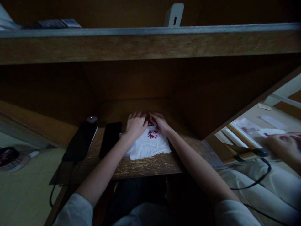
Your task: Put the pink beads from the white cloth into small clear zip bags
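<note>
Pale sleeves (72, 212) end at the bottom of the view, and two bare forearms reach from them to the wooden desk (145, 168). Both hands sit close together at the far edge of a crumpled white tissue (147, 147), fingertips nearly meeting but not clearly touching. The left hand (136, 125) lies on the tissue's upper left part, and the right hand (160, 122) rests just beside it, at the upper right. Fingers curve downward, though the dim light hides whether they grip anything. A dark pink speckled patch (154, 133) shows on the tissue between and just below the hands; it is too dim to tell whether it is printed or made of loose bits.

Left of the tissue, a black phone (110, 139) lies on the desk, and beyond it sits a larger black slab (80, 141) with a small pale cap (92, 119) at its far end. To the right, lower down, another person's hand (283, 146) works above papers (246, 127) at a neighbouring surface, near a black cable (256, 179). Floor tiles (28, 185) show at left. Overhead runs a wooden shelf (150, 47) carrying a white object (174, 14).
</note>
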Demonstrator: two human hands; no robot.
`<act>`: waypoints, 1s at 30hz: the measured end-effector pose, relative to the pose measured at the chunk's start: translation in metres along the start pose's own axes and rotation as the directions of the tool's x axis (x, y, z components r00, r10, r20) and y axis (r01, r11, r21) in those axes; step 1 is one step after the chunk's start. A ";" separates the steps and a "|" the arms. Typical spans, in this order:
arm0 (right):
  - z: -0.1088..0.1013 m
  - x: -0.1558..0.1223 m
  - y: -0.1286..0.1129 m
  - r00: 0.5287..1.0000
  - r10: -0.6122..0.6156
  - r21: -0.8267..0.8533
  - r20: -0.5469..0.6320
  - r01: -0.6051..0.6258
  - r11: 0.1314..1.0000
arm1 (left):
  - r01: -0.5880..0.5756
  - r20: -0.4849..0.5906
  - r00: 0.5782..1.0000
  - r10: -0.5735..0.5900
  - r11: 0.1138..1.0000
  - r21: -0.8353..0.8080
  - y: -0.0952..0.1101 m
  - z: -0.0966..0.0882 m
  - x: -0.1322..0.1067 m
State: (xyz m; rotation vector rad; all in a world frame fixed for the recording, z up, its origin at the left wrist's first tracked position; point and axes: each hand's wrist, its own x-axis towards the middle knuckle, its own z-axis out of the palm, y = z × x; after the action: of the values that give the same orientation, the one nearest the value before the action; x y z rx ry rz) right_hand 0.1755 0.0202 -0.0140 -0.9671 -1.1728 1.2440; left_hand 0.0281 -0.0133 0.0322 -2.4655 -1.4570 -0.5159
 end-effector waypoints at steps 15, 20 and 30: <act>-0.007 0.001 0.004 0.995 0.069 0.048 0.066 -0.072 0.996 | -0.154 0.037 0.987 0.159 0.982 -0.110 -0.011 0.033 -0.007; -0.008 0.000 0.001 0.978 0.159 0.102 0.132 -0.173 0.980 | -0.173 0.031 0.984 0.176 0.981 -0.087 -0.011 0.035 -0.008; -0.010 -0.004 -0.008 0.913 0.195 0.105 0.359 -0.247 0.963 | -0.109 0.022 0.993 0.113 0.987 -0.121 -0.010 0.039 -0.007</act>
State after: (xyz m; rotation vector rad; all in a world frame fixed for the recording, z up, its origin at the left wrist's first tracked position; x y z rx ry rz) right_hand 0.1871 0.0165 -0.0086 -0.8057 -1.2406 1.7134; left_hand 0.0236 0.0006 -0.0060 -2.6396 -1.3252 -0.5636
